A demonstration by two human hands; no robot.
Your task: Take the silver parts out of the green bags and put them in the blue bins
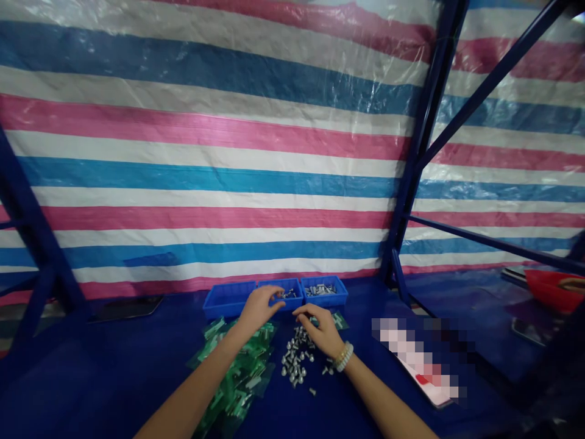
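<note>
My left hand (pixel 262 308) reaches over the middle blue bin (pixel 292 301), its thumb and fingers curved but apart, with nothing visible between them. Small metal parts (pixel 289 294) lie in that bin. My right hand (pixel 322 332), a beaded bracelet at its wrist, hovers by the front of the bins with its fingers pinched together; whatever is in the pinch is too small to make out. Beneath and beside it spreads a loose pile of silver screws (pixel 296 369). Under my left forearm lies a heap of small green-tinted plastic bags (pixel 242 372) with parts inside.
The right-hand blue bin (pixel 323 299) holds more small metal parts; the left-hand blue bin (pixel 228 297) adjoins the middle one. A dark phone (pixel 130 308) lies at back left, a pink-edged device (pixel 436 395) at right. Blue metal posts (pixel 414 177) frame the striped sheet (pixel 219 183) behind.
</note>
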